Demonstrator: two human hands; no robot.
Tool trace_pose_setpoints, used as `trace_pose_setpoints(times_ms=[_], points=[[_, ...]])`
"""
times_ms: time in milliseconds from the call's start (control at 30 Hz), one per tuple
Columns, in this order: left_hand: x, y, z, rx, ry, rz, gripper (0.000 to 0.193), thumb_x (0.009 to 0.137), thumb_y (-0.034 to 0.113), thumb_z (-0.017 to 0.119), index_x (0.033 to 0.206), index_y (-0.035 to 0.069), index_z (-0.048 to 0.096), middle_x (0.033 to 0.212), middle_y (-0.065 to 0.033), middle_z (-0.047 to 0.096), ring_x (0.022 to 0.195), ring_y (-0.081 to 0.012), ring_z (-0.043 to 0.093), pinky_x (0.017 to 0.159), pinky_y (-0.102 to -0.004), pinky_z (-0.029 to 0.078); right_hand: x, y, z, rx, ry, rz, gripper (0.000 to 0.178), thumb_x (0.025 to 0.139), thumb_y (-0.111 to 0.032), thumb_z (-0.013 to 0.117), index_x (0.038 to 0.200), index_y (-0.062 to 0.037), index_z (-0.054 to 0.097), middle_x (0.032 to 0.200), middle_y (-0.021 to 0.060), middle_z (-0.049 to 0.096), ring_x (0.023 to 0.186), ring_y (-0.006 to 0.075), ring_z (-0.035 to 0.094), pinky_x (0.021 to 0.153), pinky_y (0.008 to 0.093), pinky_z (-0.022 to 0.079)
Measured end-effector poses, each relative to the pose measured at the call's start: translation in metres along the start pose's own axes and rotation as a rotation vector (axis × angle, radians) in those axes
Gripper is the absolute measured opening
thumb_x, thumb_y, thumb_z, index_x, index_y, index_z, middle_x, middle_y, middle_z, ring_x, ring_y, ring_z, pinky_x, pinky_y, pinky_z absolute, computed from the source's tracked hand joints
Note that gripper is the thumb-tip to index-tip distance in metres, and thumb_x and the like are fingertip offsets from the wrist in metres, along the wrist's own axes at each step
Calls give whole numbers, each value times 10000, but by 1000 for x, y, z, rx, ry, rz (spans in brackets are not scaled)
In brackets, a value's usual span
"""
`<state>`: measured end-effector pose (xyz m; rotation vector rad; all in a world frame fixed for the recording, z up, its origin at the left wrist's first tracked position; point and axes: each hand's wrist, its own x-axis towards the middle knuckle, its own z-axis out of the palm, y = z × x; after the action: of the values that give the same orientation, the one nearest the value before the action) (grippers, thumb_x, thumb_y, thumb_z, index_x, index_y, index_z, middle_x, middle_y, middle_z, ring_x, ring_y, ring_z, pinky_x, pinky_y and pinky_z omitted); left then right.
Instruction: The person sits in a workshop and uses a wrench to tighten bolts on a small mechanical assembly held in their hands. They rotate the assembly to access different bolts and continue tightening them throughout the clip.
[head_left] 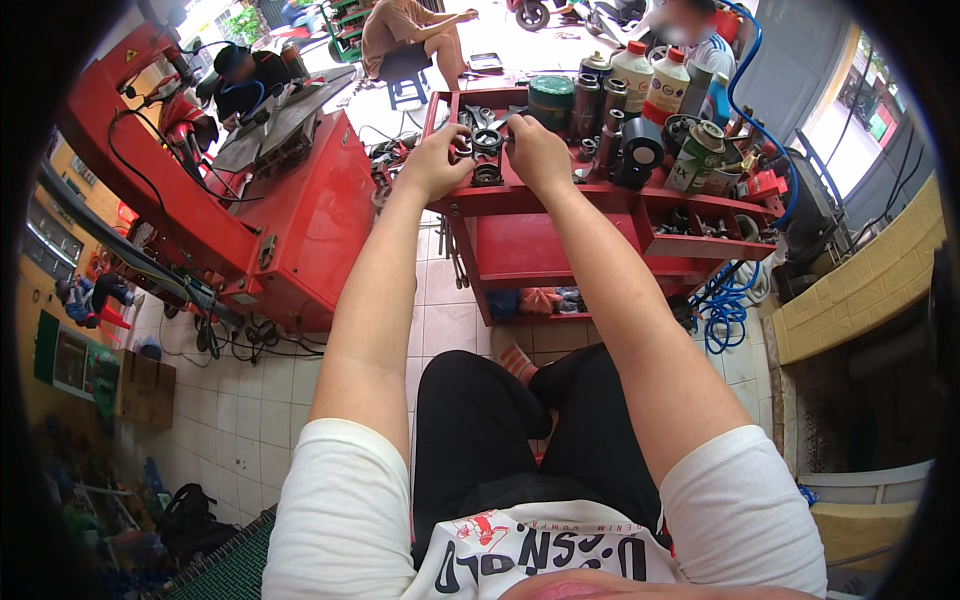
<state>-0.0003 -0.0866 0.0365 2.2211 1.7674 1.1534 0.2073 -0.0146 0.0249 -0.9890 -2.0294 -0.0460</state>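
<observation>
Both my arms reach forward over the top tray of a red tool cart (600,200). My left hand (437,165) is at the tray's left end, its fingers curled round a small shiny metal piece (460,148) that they mostly cover. A little to the right, my right hand (540,155) is closed with fingertips pointing down into the tray; whatever they hold is hidden. Between the hands lie two dark round metal parts, a ring-shaped one (487,142) and a nearer one (486,175). Loose wrenches (490,110) lie behind them.
Right of my hands stand a green tin (551,98), dark sockets (608,140), a black cylinder (640,150), white bottles (632,75) and a spray can (697,155). A blue hose (738,70) hangs at the cart's right. Left is a red machine (300,230). Other people sit beyond.
</observation>
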Motion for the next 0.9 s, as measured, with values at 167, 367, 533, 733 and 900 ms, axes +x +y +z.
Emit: trace_pose_setpoints(times_ms=[167, 367, 533, 733, 900], points=[[-1, 23, -7, 124, -61, 45, 600, 790, 356, 835, 1306, 88, 681, 1040, -168, 764, 1019, -340, 732, 941, -446, 562, -2, 1, -1, 27, -75, -92, 170, 909, -153, 676, 1069, -122, 723, 1070, 95, 730, 942, 344, 744, 801, 476, 612], [5, -8, 2, 159, -73, -68, 284, 889, 242, 752, 1065, 23, 712, 1004, -250, 732, 1015, -443, 693, 904, -528, 543, -4, -8, -6, 78, -131, -132, 201, 897, -243, 701, 1043, -110, 739, 1072, 101, 740, 950, 336, 743, 839, 471, 602], [6, 7, -1, 134, -74, -78, 248, 904, 206, 737, 1055, 11, 714, 992, -278, 719, 1015, -461, 687, 913, -534, 541, -1, -3, -16, 168, -136, -65, 288, 948, -359, 663, 1015, -95, 757, 893, 176, 744, 878, 384, 735, 794, 505, 581], [1, 6, -2, 173, -42, -82, 264, 923, 228, 731, 1079, 15, 720, 1024, -292, 709, 1032, -467, 684, 938, -527, 540, 2, -7, -12, 199, -228, 62, 403, 1053, -397, 568, 920, -72, 765, 848, 223, 738, 828, 445, 713, 785, 546, 558], [3, 3, 2, 242, -33, -84, 297, 952, 282, 712, 1156, 65, 722, 1009, -282, 685, 1023, -474, 672, 909, -534, 528, 4, 2, 1, 326, -137, -25, 191, 1036, -211, 609, 1047, -27, 660, 885, 254, 705, 898, 467, 679, 773, 541, 527]])
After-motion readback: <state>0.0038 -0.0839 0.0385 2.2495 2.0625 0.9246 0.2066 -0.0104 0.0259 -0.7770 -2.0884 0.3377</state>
